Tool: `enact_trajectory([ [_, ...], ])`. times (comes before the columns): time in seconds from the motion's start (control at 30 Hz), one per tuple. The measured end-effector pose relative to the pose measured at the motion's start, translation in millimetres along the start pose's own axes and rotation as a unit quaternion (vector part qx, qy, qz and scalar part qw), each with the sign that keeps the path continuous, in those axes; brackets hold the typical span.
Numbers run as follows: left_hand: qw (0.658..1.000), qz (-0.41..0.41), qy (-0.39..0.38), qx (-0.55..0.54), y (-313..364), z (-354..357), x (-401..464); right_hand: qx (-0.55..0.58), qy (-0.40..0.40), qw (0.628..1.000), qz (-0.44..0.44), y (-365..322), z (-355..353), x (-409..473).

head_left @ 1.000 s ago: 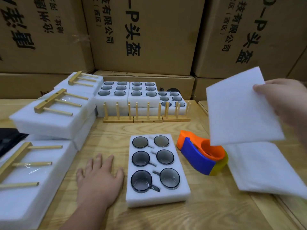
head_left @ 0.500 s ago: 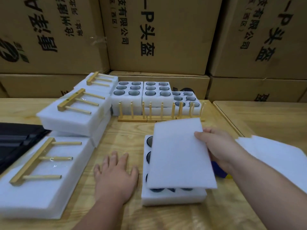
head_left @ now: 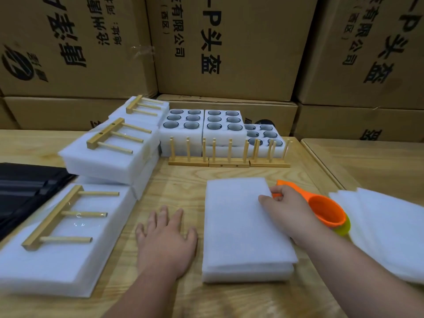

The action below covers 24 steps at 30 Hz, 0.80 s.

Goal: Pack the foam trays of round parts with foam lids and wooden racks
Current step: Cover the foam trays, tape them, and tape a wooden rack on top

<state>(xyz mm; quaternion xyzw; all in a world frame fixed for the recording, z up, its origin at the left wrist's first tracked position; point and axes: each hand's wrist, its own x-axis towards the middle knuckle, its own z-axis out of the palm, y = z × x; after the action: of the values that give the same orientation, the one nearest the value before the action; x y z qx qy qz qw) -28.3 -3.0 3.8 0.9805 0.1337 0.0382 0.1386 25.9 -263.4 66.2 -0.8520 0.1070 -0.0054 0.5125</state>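
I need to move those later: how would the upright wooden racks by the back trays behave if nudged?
The upright wooden racks look light and stiff. Each has tall thin pegs on a narrow base, so a sideways push would probably tip one. They seem unfastened, so they would likely slide on the smooth table.

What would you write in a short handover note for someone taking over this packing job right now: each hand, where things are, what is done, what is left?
Left hand: flat on the table, fingers spread, holding nothing.
Right hand: fingers on the far right corner of the foam lid; grip unclear.
The lid lies over the near tray, covering it.
Done: three packed trays on the left carry a wooden rack each, such as.
Left: put a rack from the upright row on this lid; then the open trays behind. Spare lids lie right.
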Motion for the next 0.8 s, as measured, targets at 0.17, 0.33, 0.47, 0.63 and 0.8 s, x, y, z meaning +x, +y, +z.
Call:
enact_trajectory([
  [0.17,1.0,0.002,0.001,-0.001,0.4,0.4,0.1,-0.095,0.02,0.994,-0.044,0.9,2.1,-3.4],
  [0.33,1.0,0.0,0.0,-0.003,0.0,0.5,-0.7,-0.12,0.01,0.992,-0.045,4.8,1.3,-7.6],
  [0.47,1.0,0.0,0.001,-0.006,0.2,0.2,-0.9,-0.077,-0.008,0.996,-0.036,11.6,1.1,-11.4],
  [0.63,1.0,0.0,-0.007,-0.016,0.9,-3.0,-1.6,0.294,-0.094,0.95,0.047,26.8,7.0,-16.9],
  [0.8,0.994,0.045,0.002,-0.103,-1.4,-10.8,-7.5,0.395,-0.04,0.918,0.006,47.6,11.4,-28.7],
])
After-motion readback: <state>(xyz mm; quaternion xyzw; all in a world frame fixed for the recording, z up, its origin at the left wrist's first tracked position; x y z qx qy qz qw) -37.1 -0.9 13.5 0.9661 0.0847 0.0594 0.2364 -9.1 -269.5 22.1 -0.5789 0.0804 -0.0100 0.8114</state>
